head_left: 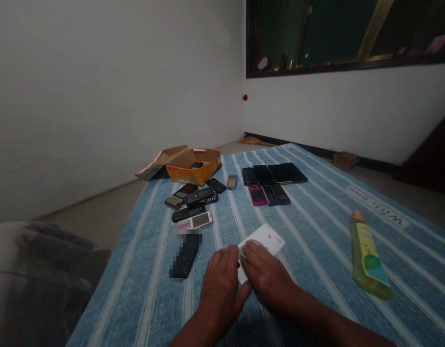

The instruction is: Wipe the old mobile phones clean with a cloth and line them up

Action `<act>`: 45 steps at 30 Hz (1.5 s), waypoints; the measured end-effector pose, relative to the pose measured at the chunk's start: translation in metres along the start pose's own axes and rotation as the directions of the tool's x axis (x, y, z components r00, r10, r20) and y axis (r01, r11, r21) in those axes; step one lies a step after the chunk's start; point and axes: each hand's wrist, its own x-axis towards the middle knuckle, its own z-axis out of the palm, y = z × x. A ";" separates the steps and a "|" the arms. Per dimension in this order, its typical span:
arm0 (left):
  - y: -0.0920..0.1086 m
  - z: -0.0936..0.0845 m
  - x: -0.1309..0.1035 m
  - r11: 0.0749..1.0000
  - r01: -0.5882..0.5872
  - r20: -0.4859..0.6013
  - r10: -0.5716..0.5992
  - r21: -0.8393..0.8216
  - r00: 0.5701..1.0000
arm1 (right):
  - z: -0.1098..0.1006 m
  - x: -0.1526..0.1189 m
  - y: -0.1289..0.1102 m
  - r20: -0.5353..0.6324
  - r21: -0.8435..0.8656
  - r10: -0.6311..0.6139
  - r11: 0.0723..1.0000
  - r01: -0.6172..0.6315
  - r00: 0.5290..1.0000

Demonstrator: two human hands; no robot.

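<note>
A white smartphone [272,237], back side up, lies at a slant on the striped cloth before me. My left hand [220,282] is closed along its near left edge, fingers pressed together and steadying it. On the phone's back, my right hand [269,277] presses down with bent fingers on a thin whitish wipe [259,244], mostly hidden under them. To the left of my hands is a dark phone [188,255], partly blurred out. A white-and-pink phone [195,221] and several dark keypad phones [200,196] lie beyond it.
An open orange box [193,174] with a phone inside stands at the far left. Phones in rows, including a pink one [257,194], lie at the far middle. A yellow-green bottle [369,260] lies on the right. Blue striped cloth [316,270] covers the surface.
</note>
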 end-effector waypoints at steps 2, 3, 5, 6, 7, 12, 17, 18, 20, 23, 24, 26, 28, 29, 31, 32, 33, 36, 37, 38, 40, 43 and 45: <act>0.001 -0.001 0.001 1.000 -0.008 0.009 0.008 0.005 1.000 | -0.001 -0.001 -0.002 -0.015 0.038 -0.035 0.999 0.036 0.999; 0.001 -0.002 0.001 1.000 -0.011 0.013 0.011 0.008 1.000 | -0.003 -0.002 -0.002 -0.021 0.048 -0.050 0.998 0.051 0.999; 0.002 -0.004 0.002 1.000 -0.015 0.018 0.014 0.017 1.000 | -0.008 -0.005 0.000 -0.029 0.052 -0.070 0.996 0.071 0.997; 0.002 -0.004 0.003 1.000 -0.016 0.023 0.015 0.021 1.000 | -0.010 -0.007 0.002 -0.032 0.052 -0.078 0.996 0.079 0.996; 0.002 -0.005 0.003 1.000 -0.013 0.030 0.013 0.022 0.999 | -0.013 -0.009 0.003 -0.032 0.052 -0.082 0.995 0.083 0.996; 0.006 -0.011 0.006 1.000 0.027 0.077 -0.027 -0.005 0.997 | -0.023 -0.022 0.021 -0.046 0.061 -0.058 0.996 0.061 0.997; 0.008 -0.016 0.009 0.997 0.063 0.127 -0.056 -0.050 0.990 | -0.026 -0.027 0.047 -0.055 0.052 0.077 0.996 -0.074 0.996; 0.009 -0.017 0.009 0.996 0.072 0.135 -0.064 -0.056 0.989 | -0.027 -0.027 0.051 -0.063 0.045 0.098 0.994 -0.095 0.993; 0.008 -0.017 0.009 0.994 0.081 0.144 -0.071 -0.069 0.987 | -0.028 -0.028 0.058 -0.084 0.029 0.119 0.993 -0.117 0.989; 0.006 -0.019 0.009 0.992 0.074 0.156 -0.056 -0.106 0.986 | -0.033 -0.026 0.062 -0.084 0.004 0.099 0.995 -0.099 0.991; 0.005 -0.019 0.008 0.990 0.071 0.166 -0.050 -0.123 0.985 | -0.035 -0.024 0.062 -0.075 -0.008 0.081 0.997 -0.082 0.994; 0.005 -0.022 0.008 0.985 0.072 0.193 -0.041 -0.155 0.980 | -0.042 -0.019 0.062 -0.052 -0.034 0.028 0.999 -0.030 0.998; 0.005 -0.025 0.008 0.981 0.085 0.223 -0.044 -0.176 0.974 | -0.047 -0.013 0.061 -0.023 -0.048 -0.030 0.998 0.029 0.999; 0.006 -0.027 0.009 0.979 0.098 0.240 -0.052 -0.181 0.969 | -0.050 -0.011 0.060 -0.011 -0.050 -0.056 0.997 0.055 0.998; 0.007 -0.029 0.010 0.973 0.131 0.273 -0.076 -0.188 0.959 | -0.052 -0.007 0.057 0.005 -0.045 -0.102 0.994 0.102 0.995; 0.008 -0.031 0.011 0.970 0.147 0.285 -0.088 -0.192 0.954 | -0.052 -0.005 0.054 0.008 -0.042 -0.123 0.991 0.124 0.992; 0.008 -0.032 0.011 0.968 0.158 0.294 -0.096 -0.197 0.951 | -0.051 -0.004 0.051 0.009 -0.037 -0.145 0.989 0.145 0.989; 0.009 -0.033 0.012 0.963 0.163 0.300 -0.094 -0.214 0.949 | -0.046 -0.002 0.039 0.015 -0.005 -0.191 0.982 0.191 0.982; 0.008 -0.033 0.012 0.963 0.159 0.300 -0.089 -0.219 0.950 | -0.044 -0.002 0.035 0.012 0.008 -0.201 0.980 0.201 0.980; 0.008 -0.032 0.012 0.963 0.156 0.297 -0.085 -0.222 0.951 | -0.042 -0.001 0.030 0.004 0.019 -0.212 0.977 0.211 0.977; 0.007 -0.032 0.012 0.963 0.146 0.283 -0.078 -0.227 0.956 | -0.038 0.001 0.020 -0.023 0.026 -0.240 0.970 0.240 0.971; 0.005 -0.032 0.012 0.961 0.130 0.268 -0.063 -0.244 0.962 | -0.029 0.004 0.005 -0.059 0.039 -0.279 0.959 0.281 0.959; 0.003 -0.032 0.011 0.958 0.118 0.258 -0.048 -0.262 0.965 | -0.023 0.006 -0.002 -0.062 0.071 -0.292 0.953 0.296 0.954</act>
